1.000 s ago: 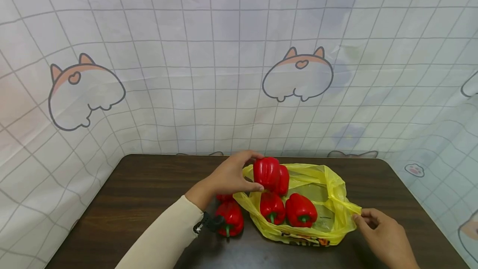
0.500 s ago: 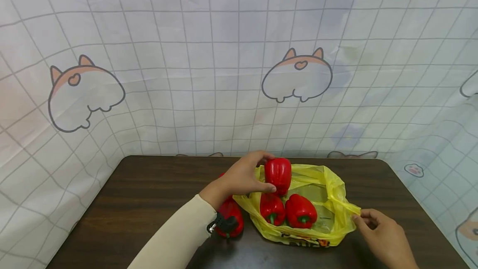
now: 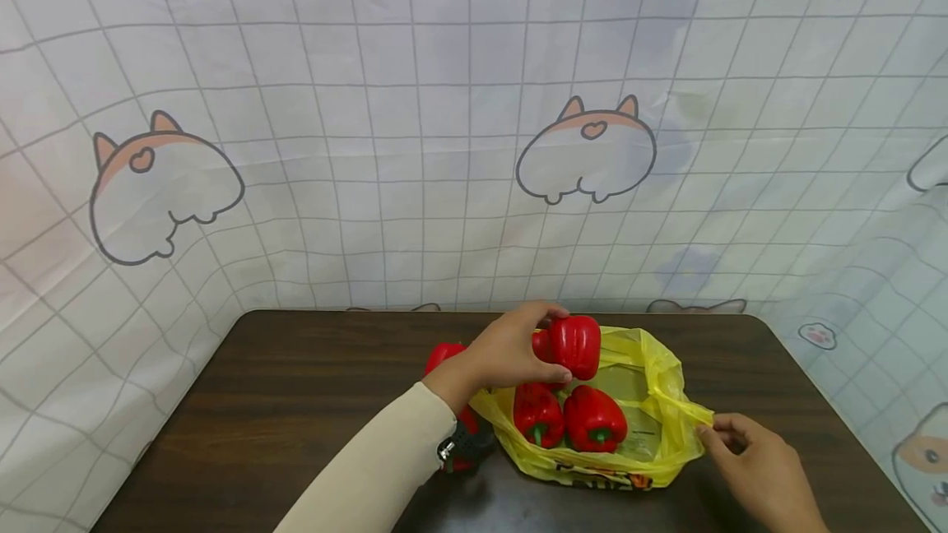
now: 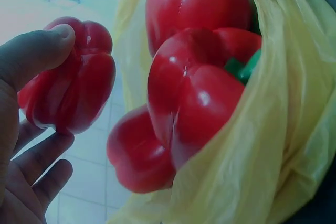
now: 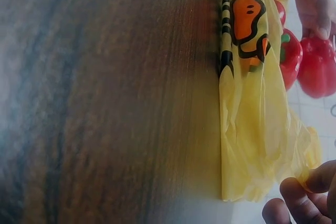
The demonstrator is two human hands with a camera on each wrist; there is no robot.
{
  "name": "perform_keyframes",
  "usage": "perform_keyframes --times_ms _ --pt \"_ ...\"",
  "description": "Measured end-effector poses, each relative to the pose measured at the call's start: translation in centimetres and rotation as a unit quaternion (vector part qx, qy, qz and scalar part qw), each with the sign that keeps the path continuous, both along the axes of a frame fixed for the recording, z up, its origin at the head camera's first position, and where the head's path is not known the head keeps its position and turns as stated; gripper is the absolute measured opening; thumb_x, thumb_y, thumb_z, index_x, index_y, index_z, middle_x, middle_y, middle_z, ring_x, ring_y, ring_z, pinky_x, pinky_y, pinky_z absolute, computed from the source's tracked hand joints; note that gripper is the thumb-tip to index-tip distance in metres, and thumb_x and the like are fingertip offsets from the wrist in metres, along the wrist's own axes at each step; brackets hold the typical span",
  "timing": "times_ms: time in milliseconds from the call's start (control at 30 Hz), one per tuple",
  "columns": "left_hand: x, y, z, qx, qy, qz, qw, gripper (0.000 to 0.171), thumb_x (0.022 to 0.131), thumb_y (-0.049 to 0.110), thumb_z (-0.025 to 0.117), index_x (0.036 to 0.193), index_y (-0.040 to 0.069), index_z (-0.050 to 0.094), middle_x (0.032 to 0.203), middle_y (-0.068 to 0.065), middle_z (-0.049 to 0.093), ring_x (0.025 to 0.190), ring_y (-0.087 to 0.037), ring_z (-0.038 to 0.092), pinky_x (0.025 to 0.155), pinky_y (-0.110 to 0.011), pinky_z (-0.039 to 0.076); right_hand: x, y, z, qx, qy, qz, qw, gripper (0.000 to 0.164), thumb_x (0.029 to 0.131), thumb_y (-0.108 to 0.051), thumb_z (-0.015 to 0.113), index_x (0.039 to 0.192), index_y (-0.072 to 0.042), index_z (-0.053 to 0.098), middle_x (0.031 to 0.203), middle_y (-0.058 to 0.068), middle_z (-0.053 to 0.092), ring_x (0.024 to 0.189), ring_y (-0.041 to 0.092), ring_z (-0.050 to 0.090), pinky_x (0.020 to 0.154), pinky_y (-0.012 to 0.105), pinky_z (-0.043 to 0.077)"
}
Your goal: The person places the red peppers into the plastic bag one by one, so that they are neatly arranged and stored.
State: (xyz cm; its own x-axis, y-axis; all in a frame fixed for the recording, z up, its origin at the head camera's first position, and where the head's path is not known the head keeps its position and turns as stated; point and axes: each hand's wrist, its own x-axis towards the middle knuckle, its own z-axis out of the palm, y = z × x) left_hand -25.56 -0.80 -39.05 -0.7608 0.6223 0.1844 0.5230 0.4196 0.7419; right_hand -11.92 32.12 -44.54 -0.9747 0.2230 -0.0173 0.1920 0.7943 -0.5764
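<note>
My left hand [image 3: 507, 352] grips a red bell pepper [image 3: 579, 346] between thumb and fingers, above the open mouth of a yellow plastic bag [image 3: 670, 434]. Inside the bag lie two red bell peppers with green stems, the left one [image 3: 538, 415] beside the right one [image 3: 596, 419]. A further pepper [image 3: 542, 344] shows partly behind my left fingers. At the bag's right edge, my right hand [image 3: 766, 467] pinches the plastic. The left wrist view shows the held pepper [image 4: 79, 90] apart from the bagged peppers [image 4: 197, 95].
Left of the bag, red peppers [image 3: 443, 354] on the dark wooden table [image 3: 296, 401] are partly hidden by my left wrist. Behind the table hangs a white checked cloth [image 3: 370, 187] with cartoon animals. Orange and black print [image 5: 248, 17] marks the bag's side.
My left hand has carried the held pepper rightward over the bag, showing part of another pepper behind it. The right hand keeps its pinch on the bag's edge, almost unmoved.
</note>
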Motion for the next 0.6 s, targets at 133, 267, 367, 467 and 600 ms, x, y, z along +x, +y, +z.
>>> perform_keyframes --times_ms 133,267,367,467,600 --pt "-0.3 0.9 -0.3 0.000 0.001 -0.005 1.0000 0.076 0.077 0.028 0.091 0.142 0.021 0.051 0.128 0.007 0.058 0.114 -0.011 0.055 0.081 -0.025 0.056 0.1 0.2 -0.1 0.001 0.003 -0.001 1.000 0.059 0.102 -0.048 0.059 0.123 0.007 0.064 0.096 0.005 0.072 0.083 0.027 0.068 0.067 0.047 0.056" --pt "-0.5 1.5 -0.6 -0.004 0.002 -0.006 1.0000 0.077 0.076 0.028 0.092 0.141 0.020 0.051 0.127 0.008 0.059 0.113 -0.011 0.056 0.079 -0.025 0.056 0.1 0.2 -0.2 0.001 0.004 -0.003 1.000 0.059 0.102 -0.049 0.059 0.123 0.006 0.065 0.095 0.004 0.072 0.084 0.027 0.068 0.067 0.048 0.056" --pt "-0.6 1.8 -0.7 -0.003 -0.003 -0.003 1.0000 0.077 0.076 0.028 0.092 0.141 0.021 0.051 0.127 0.007 0.059 0.113 -0.011 0.056 0.079 -0.025 0.056 0.1 0.2 -0.2 0.004 0.007 -0.005 1.000 0.058 0.102 -0.048 0.060 0.122 0.005 0.065 0.095 0.004 0.072 0.084 0.028 0.068 0.067 0.047 0.056" --pt "-0.7 2.1 -1.0 0.001 -0.009 -0.004 0.9999 0.077 0.076 0.029 0.092 0.141 0.021 0.051 0.127 0.008 0.059 0.113 -0.011 0.057 0.080 -0.026 0.056 0.2 0.3 -0.2 0.007 0.011 -0.006 1.000 0.055 0.101 -0.047 0.061 0.121 0.005 0.066 0.094 0.003 0.072 0.084 0.027 0.068 0.067 0.047 0.055" --pt "-0.9 2.6 -1.3 0.004 -0.013 -0.009 0.9999 0.078 0.076 0.031 0.092 0.142 0.023 0.051 0.127 0.009 0.058 0.113 -0.011 0.057 0.080 -0.026 0.056 0.1 0.3 -0.1 0.005 0.009 -0.007 1.000 0.055 0.101 -0.045 0.062 0.122 0.005 0.066 0.095 0.004 0.072 0.083 0.027 0.068 0.067 0.046 0.055"
